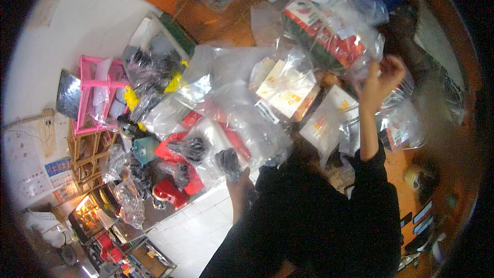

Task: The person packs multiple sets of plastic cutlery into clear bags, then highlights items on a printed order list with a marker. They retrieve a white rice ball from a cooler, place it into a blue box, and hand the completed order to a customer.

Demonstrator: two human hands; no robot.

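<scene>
My left hand [240,185] is low in the middle of the view, closed around a small clear plastic bag with dark contents [227,162]. What exactly the bag contains is too blurred to tell. My right hand [382,79] is raised at the right, beside a large clear bag with red and green packaging [328,33]. Its thumb and curled fingers are apart, and I see nothing held between them. Between the hands lie a white printed box in clear plastic [287,88] and a white printed packet [322,125].
Clear plastic bags [251,123] cover the table's middle. A red tape dispenser [170,195] sits near the edge, above a white tiled floor [200,220]. At the left are a pink rack [102,83], a wooden shelf [90,162] and a teal container [144,150].
</scene>
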